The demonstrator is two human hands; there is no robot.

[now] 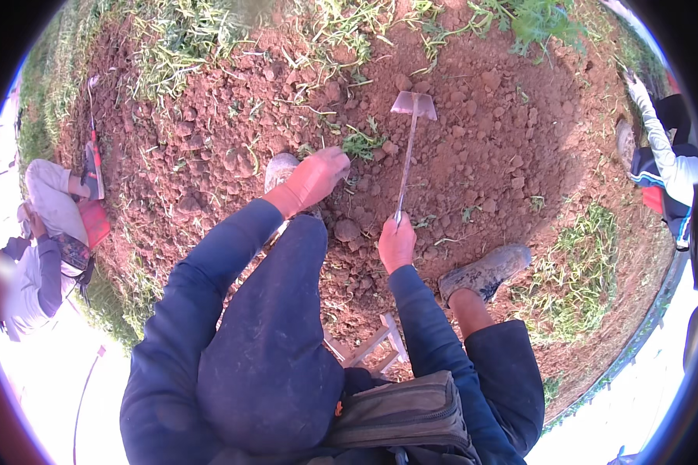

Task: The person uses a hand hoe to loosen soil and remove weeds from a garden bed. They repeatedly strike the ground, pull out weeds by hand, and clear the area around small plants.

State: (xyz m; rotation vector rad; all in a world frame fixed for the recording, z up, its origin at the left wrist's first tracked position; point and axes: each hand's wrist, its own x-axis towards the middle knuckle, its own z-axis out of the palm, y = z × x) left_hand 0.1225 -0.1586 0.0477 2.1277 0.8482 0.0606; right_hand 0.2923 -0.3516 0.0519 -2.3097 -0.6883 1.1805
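Note:
My right hand [398, 241] grips the near end of a hand hoe's thin handle. The hoe's flat metal blade [414, 106] lies on the reddish, cloddy soil [471, 163] ahead of it. Over the soil to the left, my left hand [320, 174] has its fingers bent down and together beside a small green leafy weed [359, 145]. Whether anything is between those fingers cannot be seen.
Pulled green plants [349, 29] lie along the far side, with more [581, 279] at the right. A leafy plant [541, 23] stands at the top. People sit at the left [35, 285] and right [669, 163]. Part of a wooden stool [366, 346] shows between my legs.

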